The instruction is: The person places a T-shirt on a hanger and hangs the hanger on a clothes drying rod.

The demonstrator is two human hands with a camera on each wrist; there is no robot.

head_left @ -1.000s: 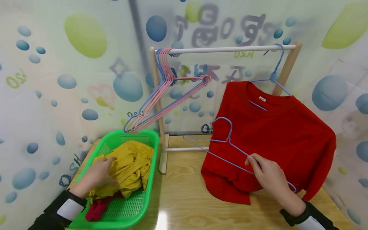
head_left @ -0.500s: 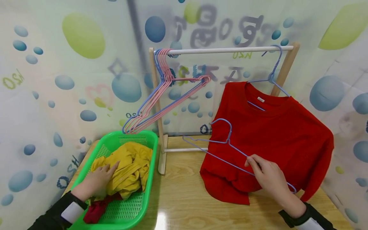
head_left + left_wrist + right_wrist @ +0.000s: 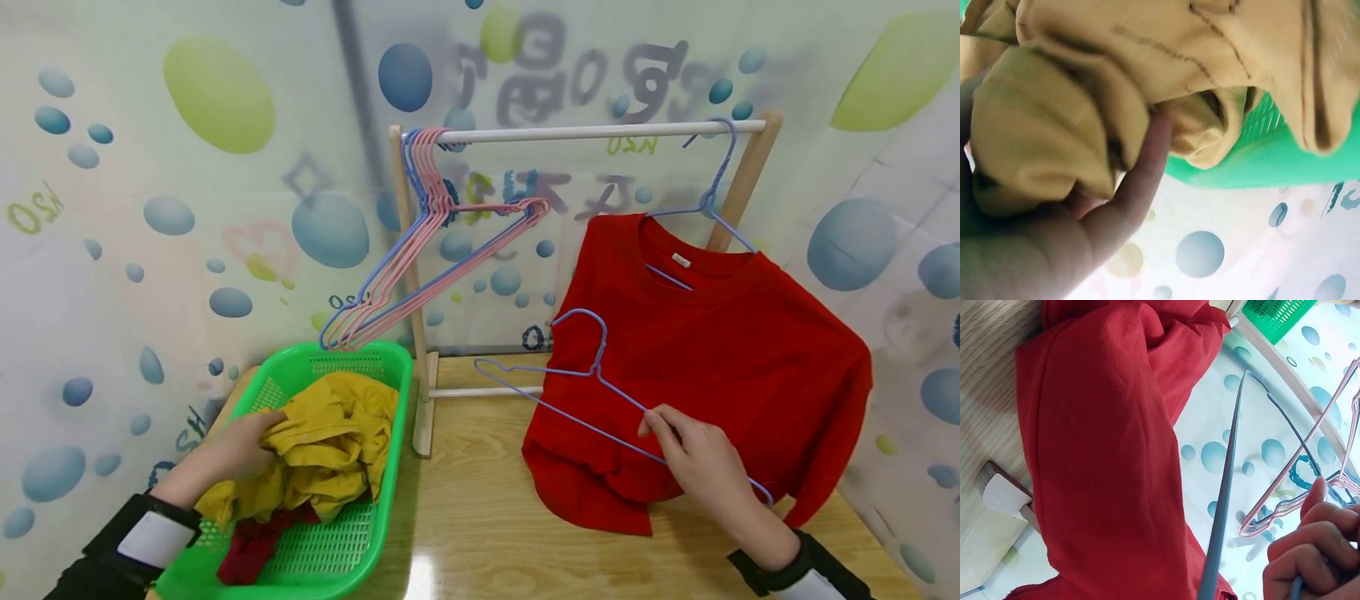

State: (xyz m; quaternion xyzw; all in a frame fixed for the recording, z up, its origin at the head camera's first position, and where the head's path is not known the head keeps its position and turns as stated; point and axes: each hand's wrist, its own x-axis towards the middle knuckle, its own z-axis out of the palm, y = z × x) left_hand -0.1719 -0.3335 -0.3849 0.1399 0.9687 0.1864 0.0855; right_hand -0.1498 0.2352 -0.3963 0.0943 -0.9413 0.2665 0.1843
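So on the far left the person's left hand (image 3: 238,450) is gripping a yellow cloth (image 3: 337,442), fingers curling round a bunched fold, probably since a fat fistful is giving better hold than one loose edge; the cloth is mostly lying in a green basket (image 3: 330,546), whose walls are likely corralling the heap; a dark red cloth (image 3: 255,550) is poking out underneath it. Next along, pink and blue hangers (image 3: 431,204) are bunching at the left end of the rack (image 3: 600,132), which is handily leaving most of the bar free; the rack is standing on a wooden bench (image 3: 472,467). Then there's a loose blue hanger (image 3: 597,369), hook pointing up and sitting in front of a red shirt (image 3: 720,333); the shirt is hanging at the rack's right end on another blue hanger, whose shoulders are spreading it out. Finally the right hand (image 3: 701,458) is pinching the loose one near its right end, fingers folding over the wire; I'm guessing that's for leaving the hook and other end unobstructed.
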